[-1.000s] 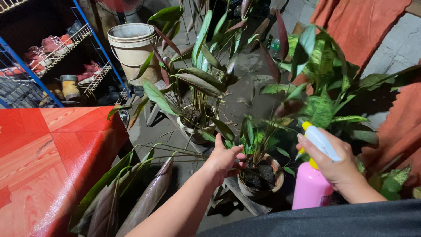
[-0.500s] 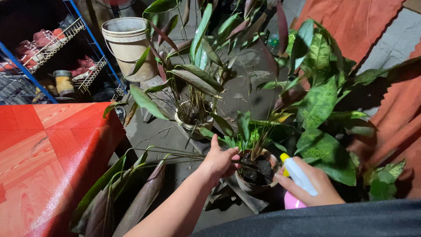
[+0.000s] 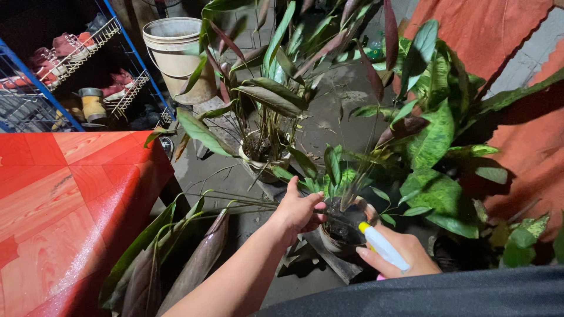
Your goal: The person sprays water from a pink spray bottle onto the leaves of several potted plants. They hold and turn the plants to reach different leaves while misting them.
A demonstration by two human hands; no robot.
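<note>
My left hand (image 3: 299, 211) reaches into the leaves of a small potted plant (image 3: 343, 226), fingers curled around thin stems at the pot's left rim. My right hand (image 3: 396, 255) grips a pink spray bottle with a white and yellow nozzle (image 3: 382, 246), held low beside the pot with the nozzle aimed at the dark soil. Most of the bottle's pink body is hidden behind my hand and my dark clothing.
A second potted plant (image 3: 261, 152) with long leaves stands behind. Broad speckled foliage (image 3: 435, 141) fills the right side before an orange cloth (image 3: 487, 35). A red table (image 3: 64, 199) sits left, a beige bucket (image 3: 176, 50) and a blue wire rack (image 3: 70, 76) behind it.
My right hand has lowered the spray bottle and brought it left, close to the small pot. My left hand stays at the plant's stems.
</note>
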